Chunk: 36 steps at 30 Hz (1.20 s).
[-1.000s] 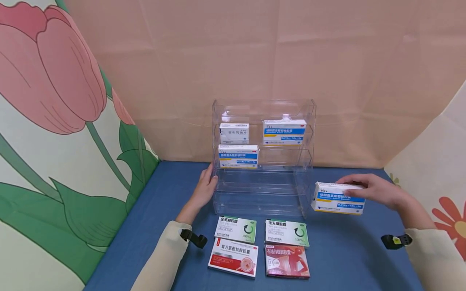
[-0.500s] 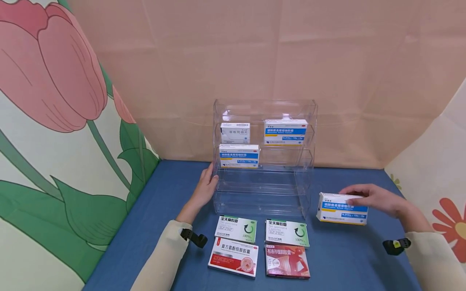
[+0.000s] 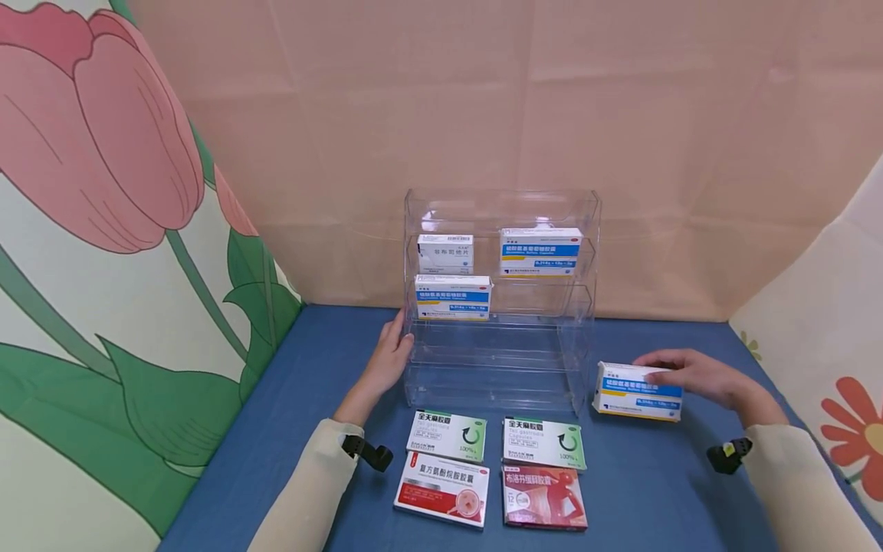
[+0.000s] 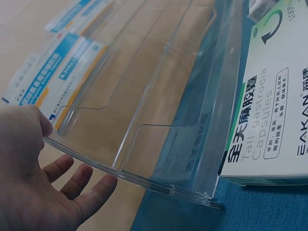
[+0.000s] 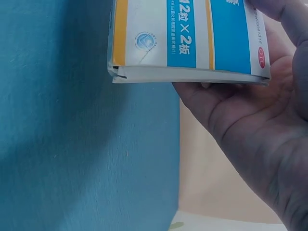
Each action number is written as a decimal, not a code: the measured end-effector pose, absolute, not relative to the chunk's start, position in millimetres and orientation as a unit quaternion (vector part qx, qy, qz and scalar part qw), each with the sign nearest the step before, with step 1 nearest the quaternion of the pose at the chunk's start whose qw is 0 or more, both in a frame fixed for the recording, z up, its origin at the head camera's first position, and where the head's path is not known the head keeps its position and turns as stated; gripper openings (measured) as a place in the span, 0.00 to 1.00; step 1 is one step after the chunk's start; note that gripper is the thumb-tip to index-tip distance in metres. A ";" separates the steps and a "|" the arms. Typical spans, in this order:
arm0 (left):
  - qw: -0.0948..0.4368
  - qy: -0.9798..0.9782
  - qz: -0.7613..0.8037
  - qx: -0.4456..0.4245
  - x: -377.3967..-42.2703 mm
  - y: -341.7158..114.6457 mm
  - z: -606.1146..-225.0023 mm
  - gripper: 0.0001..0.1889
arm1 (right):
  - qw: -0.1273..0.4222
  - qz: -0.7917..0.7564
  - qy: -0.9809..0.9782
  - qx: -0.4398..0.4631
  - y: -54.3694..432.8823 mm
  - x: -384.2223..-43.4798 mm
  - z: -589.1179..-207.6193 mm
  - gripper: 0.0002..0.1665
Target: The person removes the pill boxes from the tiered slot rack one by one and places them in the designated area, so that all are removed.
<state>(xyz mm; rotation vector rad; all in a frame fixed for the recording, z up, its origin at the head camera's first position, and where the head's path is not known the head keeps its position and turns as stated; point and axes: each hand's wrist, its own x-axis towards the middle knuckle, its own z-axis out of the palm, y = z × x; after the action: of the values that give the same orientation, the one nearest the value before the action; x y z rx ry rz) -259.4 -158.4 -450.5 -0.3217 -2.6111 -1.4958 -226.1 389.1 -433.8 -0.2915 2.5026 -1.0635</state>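
Observation:
A clear plastic tiered display rack stands at the middle of the table. My left hand holds its left side edge; the left wrist view shows the thumb over the edge and the other fingers along the outside. To the right of the rack, my right hand grips a white-and-blue medicine box from its right end, printed face forward. The box is low over the table; whether it touches is unclear. On the rack sit a white medicine box and two white-and-blue medicine boxes, one upper right, one lower left.
In front of the rack, two green-and-white medicine boxes lie flat. Nearer me lie a red-and-white box and a red box. Cloth walls border the blue table at the back and sides.
My right hand has lowered the white-and-blue medicine box toward the table; it went right at first, then back left toward the rack. The left hand stays at the rack's side.

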 end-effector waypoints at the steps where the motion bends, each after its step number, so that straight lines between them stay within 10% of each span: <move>1: 0.054 -0.861 -0.495 -0.104 -258.9 -158.5 -450.0 0.33 | 0.202 -0.378 0.898 -0.101 388.4 -228.8 -434.8 0.31; 36: 0.053 -0.861 -0.495 -0.105 -258.3 -158.4 -448.6 0.34 | 0.185 -0.389 0.900 -0.071 407.2 -263.8 -459.6 0.37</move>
<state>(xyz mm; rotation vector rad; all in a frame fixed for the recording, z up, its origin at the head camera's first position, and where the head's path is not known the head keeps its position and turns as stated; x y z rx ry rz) -258.3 -158.4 -448.6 -0.3177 -2.6159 -1.5052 -263.8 407.2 -459.6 -0.2010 2.5360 -1.0962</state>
